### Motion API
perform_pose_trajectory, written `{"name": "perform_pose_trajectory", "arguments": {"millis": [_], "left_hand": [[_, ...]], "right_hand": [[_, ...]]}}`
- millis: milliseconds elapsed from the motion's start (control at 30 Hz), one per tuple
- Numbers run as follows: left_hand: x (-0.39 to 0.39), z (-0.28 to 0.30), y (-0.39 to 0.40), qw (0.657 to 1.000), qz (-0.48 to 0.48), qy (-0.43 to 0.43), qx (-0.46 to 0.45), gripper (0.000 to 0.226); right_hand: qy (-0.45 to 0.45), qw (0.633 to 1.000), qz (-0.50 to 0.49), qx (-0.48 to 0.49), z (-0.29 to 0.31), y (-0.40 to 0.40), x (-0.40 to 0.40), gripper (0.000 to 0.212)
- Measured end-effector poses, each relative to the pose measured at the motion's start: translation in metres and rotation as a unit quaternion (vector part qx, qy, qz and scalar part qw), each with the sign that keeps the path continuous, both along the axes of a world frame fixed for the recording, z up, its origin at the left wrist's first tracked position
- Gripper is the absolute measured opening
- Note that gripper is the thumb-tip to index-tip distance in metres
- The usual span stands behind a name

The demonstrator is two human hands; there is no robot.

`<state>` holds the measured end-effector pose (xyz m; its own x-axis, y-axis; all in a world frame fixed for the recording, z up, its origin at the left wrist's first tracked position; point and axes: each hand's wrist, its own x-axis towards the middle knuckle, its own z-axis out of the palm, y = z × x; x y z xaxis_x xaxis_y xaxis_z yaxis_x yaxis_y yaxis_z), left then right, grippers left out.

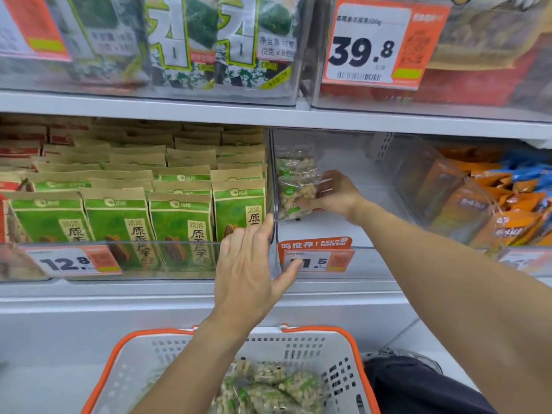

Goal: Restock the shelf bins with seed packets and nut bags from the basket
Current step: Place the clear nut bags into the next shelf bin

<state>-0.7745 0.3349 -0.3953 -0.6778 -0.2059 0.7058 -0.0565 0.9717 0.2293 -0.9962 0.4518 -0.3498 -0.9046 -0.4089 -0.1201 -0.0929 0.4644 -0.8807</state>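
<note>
Your right hand (331,192) grips nut bag (295,186) inside near-empty bin (373,186), at its left wall. Left hand (254,261), fingers straight, braces the divider. Stand bag upright, label forward. More bags wait in basket (143,354).

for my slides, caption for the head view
Right hand sets a nut bag in the bin; left hand steadies its front.

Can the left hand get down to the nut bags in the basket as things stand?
Probably yes: the left hand is open against the clear bin front, holding nothing, and the nut bags lie uncovered in the basket right under its forearm.
</note>
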Motion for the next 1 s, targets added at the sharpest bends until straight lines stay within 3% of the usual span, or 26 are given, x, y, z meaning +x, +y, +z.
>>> {"name": "perform_pose_trajectory", "arguments": {"millis": [233, 500, 567, 700, 800, 867, 933, 1000], "left_hand": [[-0.001, -0.002, 0.001, 1.000, 0.008, -0.009, 0.001, 0.074], [0.005, 0.003, 0.002, 0.999, 0.013, -0.046, 0.001, 0.078], [0.007, 0.007, 0.002, 0.998, 0.011, -0.059, 0.003, 0.077], [0.010, 0.015, 0.003, 0.998, -0.030, -0.056, 0.029, 0.073], [0.027, 0.016, 0.008, 0.991, -0.075, 0.048, 0.103, 0.056], [0.047, 0.003, 0.020, 0.977, -0.096, 0.092, 0.166, 0.044], [0.069, -0.026, 0.032, 0.961, -0.116, -0.009, 0.252, 0.036], [0.093, -0.081, 0.039, 0.937, -0.098, -0.185, 0.278, 0.032]], "right_hand": [[0.041, 0.996, -0.001, 0.076, -0.001, -0.002, 0.006, 0.062], [-0.019, 0.992, 0.001, 0.123, 0.013, 0.007, 0.014, 0.084], [0.000, 0.993, -0.035, 0.110, 0.022, 0.025, 0.015, 0.070], [0.161, 0.980, -0.110, 0.029, 0.043, 0.072, 0.043, 0.014], [0.256, 0.956, -0.132, -0.050, 0.053, 0.097, 0.110, 0.008], [0.275, 0.948, -0.127, -0.099, 0.044, 0.106, 0.161, 0.009], [0.228, 0.958, -0.112, -0.131, 0.013, 0.106, 0.198, 0.015], [0.146, 0.980, -0.085, -0.101, -0.037, 0.101, 0.222, 0.018]]}}
